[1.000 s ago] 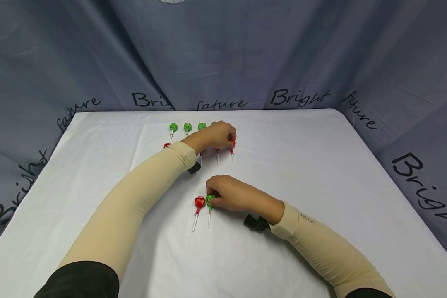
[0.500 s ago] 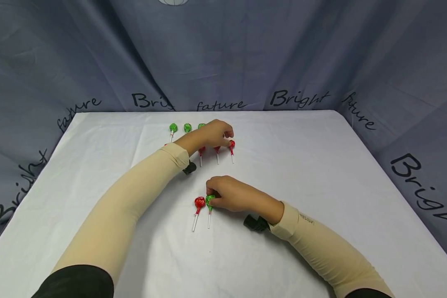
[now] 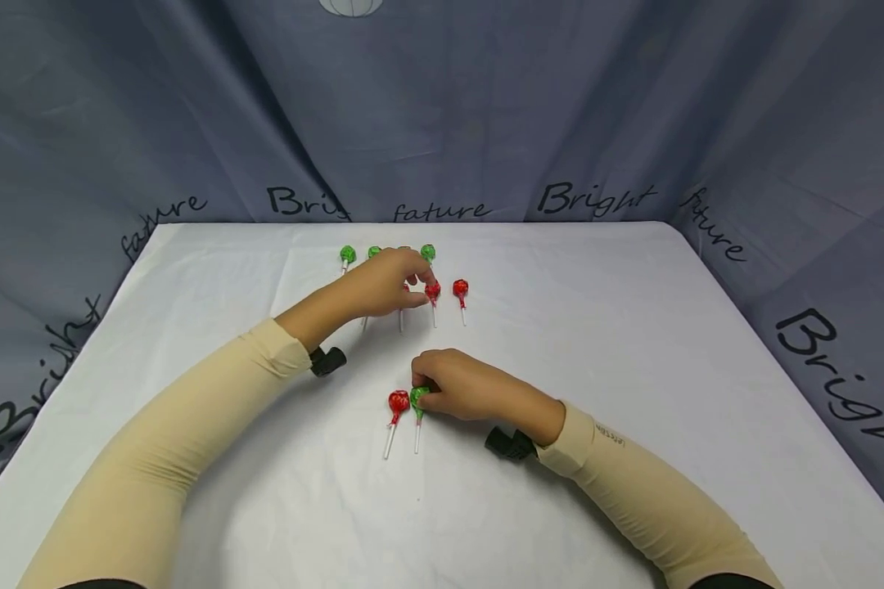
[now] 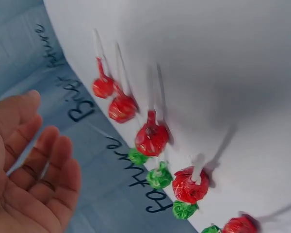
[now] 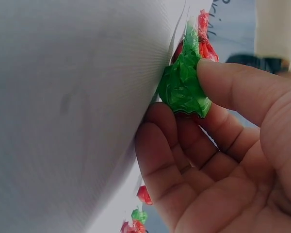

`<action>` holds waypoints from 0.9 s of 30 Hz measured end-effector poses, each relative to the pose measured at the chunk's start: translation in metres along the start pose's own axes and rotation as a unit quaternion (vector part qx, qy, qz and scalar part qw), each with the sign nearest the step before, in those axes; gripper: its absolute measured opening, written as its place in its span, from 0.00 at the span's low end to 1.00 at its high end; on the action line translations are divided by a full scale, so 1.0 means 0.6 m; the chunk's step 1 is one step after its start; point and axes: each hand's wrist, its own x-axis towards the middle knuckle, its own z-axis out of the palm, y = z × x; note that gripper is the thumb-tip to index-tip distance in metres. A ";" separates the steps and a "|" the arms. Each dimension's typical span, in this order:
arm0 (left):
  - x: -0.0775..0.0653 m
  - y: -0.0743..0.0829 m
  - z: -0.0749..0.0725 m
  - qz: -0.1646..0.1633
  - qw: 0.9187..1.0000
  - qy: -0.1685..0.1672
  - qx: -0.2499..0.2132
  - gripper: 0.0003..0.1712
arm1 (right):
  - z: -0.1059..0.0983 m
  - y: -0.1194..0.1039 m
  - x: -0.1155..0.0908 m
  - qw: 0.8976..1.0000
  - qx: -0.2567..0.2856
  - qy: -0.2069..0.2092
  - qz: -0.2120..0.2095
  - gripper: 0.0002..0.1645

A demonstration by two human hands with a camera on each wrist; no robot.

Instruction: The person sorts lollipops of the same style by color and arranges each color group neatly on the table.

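My right hand [image 3: 460,384] pinches the wrapped head of a green lollipop [image 5: 184,87] between thumb and fingers; its stick points toward me on the white cloth. Just left of it lies a red lollipop [image 3: 398,402]. Farther back, my left hand [image 3: 383,282] hovers over a row of red lollipops, its fingers loosely bent and, in the left wrist view, holding nothing. It hides part of that row. At the row's right end lie two red lollipops, one near the left fingertips [image 3: 432,291] and an outer one [image 3: 460,288].
Behind the red row runs a row of green lollipops [image 3: 348,254], partly covered by the left hand. The white-covered table [image 3: 597,327] ends at a grey-blue curtain [image 3: 442,106] with black lettering. A black wrist camera [image 3: 510,442] sits under the right wrist.
My left hand has drawn back leftward and toward me from the outermost red lollipop, which now lies uncovered. The right hand keeps its pinch in the same place.
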 end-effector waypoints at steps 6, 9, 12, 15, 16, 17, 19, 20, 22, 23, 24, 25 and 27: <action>-0.079 0.019 0.005 0.010 1.000 0.008 -0.003 0.13 | 0.000 -0.002 0.001 1.000 0.003 -0.001 0.008 0.07; -0.108 0.025 0.012 0.010 1.000 0.000 -0.012 0.13 | 0.000 0.000 0.001 1.000 0.003 -0.001 0.012 0.07; -0.134 0.030 0.023 0.006 1.000 -0.010 -0.026 0.13 | 0.000 -0.001 0.001 1.000 0.003 -0.001 0.013 0.08; -0.156 0.034 0.035 0.001 0.999 -0.023 -0.043 0.12 | 0.001 0.000 0.002 1.000 0.006 0.001 0.007 0.08; -0.162 0.035 0.040 -0.002 0.998 -0.029 -0.049 0.12 | 0.001 0.000 0.003 1.000 0.006 0.001 0.006 0.09; -0.167 0.037 0.044 -0.006 0.998 -0.035 -0.054 0.12 | 0.001 0.000 0.003 1.000 0.006 0.002 0.006 0.09; -0.174 0.039 0.052 -0.011 0.997 -0.047 -0.065 0.12 | 0.001 0.001 0.004 1.000 0.004 0.004 0.003 0.09; -0.177 0.039 0.056 -0.011 0.996 -0.052 -0.069 0.12 | 0.001 0.001 0.004 1.000 0.004 0.004 0.002 0.09; -0.180 0.040 0.064 -0.012 0.995 -0.059 -0.075 0.12 | 0.002 0.002 0.004 1.000 0.004 0.006 0.000 0.09; -0.180 0.040 0.067 -0.011 0.995 -0.061 -0.077 0.11 | 0.002 0.003 0.004 1.000 0.004 0.006 -0.002 0.09; -0.181 0.040 0.071 -0.008 0.995 -0.061 -0.079 0.11 | 0.003 0.004 0.004 1.000 0.004 0.008 -0.004 0.09; -0.181 0.039 0.073 -0.005 0.995 -0.061 -0.079 0.10 | 0.003 0.005 0.004 1.000 0.005 0.009 -0.006 0.10; -0.181 0.038 0.078 0.000 0.995 -0.059 -0.082 0.08 | 0.004 0.006 0.004 1.000 0.007 0.010 -0.005 0.10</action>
